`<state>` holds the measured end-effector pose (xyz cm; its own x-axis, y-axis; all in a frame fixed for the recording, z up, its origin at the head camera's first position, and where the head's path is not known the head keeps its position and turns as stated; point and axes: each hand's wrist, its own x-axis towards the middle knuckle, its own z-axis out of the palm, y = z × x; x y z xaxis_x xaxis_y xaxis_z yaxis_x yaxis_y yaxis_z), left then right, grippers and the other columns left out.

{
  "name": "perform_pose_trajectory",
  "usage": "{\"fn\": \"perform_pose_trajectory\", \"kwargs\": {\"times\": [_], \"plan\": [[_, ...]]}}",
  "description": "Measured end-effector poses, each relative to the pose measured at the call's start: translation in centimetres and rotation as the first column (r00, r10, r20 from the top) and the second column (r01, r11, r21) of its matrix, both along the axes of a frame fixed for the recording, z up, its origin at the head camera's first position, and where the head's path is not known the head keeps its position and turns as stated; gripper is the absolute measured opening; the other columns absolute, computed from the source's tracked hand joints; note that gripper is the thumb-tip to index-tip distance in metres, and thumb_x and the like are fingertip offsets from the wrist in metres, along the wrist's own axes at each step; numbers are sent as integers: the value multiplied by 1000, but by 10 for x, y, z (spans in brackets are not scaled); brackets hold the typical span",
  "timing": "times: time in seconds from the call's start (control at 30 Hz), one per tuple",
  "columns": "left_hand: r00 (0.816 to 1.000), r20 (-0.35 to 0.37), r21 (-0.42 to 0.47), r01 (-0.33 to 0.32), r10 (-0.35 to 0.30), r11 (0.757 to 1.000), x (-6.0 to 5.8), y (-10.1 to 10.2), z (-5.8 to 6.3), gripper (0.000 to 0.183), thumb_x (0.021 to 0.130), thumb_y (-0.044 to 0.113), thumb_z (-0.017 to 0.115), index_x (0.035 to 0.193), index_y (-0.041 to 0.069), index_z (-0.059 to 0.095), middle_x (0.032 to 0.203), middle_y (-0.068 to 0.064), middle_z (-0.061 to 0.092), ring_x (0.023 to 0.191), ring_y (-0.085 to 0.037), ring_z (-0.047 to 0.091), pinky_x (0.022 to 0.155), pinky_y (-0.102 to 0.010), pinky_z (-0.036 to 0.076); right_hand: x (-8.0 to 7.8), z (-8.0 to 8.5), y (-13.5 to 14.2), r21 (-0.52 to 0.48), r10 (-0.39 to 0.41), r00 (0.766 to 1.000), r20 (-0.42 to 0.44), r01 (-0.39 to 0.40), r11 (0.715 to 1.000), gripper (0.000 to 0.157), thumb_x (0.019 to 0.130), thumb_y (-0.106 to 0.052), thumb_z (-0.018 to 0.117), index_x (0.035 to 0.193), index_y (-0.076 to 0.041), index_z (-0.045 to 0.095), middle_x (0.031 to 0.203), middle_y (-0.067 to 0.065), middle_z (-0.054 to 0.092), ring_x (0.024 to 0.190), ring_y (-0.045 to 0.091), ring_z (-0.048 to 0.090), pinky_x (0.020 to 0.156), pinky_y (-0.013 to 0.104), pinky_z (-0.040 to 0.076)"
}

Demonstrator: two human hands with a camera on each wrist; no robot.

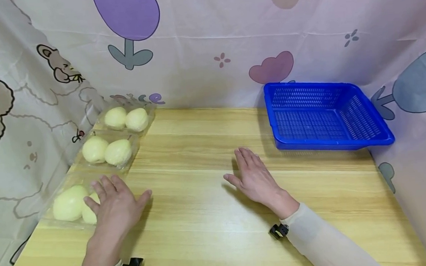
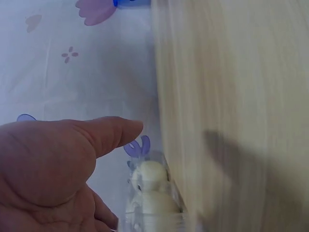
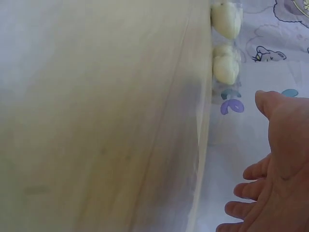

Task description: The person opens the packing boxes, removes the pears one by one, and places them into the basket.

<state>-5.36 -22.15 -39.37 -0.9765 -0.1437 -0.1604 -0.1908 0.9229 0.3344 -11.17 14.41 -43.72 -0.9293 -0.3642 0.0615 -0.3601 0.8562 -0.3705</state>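
Three clear plastic trays stand in a row along the table's left side, each with two pale yellow-green pears. In the head view my left hand (image 1: 116, 206) hovers with spread fingers over the nearest tray (image 1: 47, 218), partly covering one of its pears (image 1: 71, 203). Farther back lie the pears (image 1: 95, 149) of the middle tray and the pears (image 1: 137, 119) of the far one. My right hand (image 1: 256, 179) is held over the middle of the table, fingers straight, thumb apart, holding nothing. Beyond it, at the back right, sits a blue plastic basket (image 1: 331, 144).
The wooden table (image 1: 199, 215) is bordered at the back and both sides by a printed cloth (image 1: 201, 68). Small black cameras are strapped at both wrists, over pale sleeves (image 1: 325, 236). A dark cord (image 1: 18, 248) shows beside the table's left edge.
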Motion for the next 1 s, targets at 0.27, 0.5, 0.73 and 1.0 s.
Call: {"fn": "perform_pose_trajectory", "kwargs": {"times": [0.27,0.5,0.73,1.0], "plan": [[995,57,38,84,-87,996,6,15,12,118,102,55,62,149,-32,-3,154,-55,-17,146,-73,-11,119,-80,1,0,0,-3,-8,13,1000,-6,-13,1000,89,107,-58,51,165,5,24,171,28,25,160,45,20,131,59,18],[984,34,-11,175,-174,985,11,35,17,110,102,54,62,151,-30,11,156,-55,1,147,-72,3,120,-79,11,0,2,-16,17,63,998,-19,-62,998,88,106,-56,56,165,2,26,172,25,24,162,41,18,131,61,19],[983,109,-1,149,-148,989,14,50,21,109,103,63,55,159,-19,11,165,-42,-4,154,-62,-1,103,-93,-9,-1,5,-38,27,162,987,-24,-161,987,82,108,-52,54,165,1,27,172,23,26,162,36,22,132,55,19],[975,96,45,198,-202,979,21,71,24,98,104,49,61,160,-18,15,167,-41,-1,156,-58,0,112,-87,-1,1,6,-53,21,201,979,-39,-200,980,76,110,-48,51,165,1,28,172,21,28,162,35,23,133,53,19]]}}
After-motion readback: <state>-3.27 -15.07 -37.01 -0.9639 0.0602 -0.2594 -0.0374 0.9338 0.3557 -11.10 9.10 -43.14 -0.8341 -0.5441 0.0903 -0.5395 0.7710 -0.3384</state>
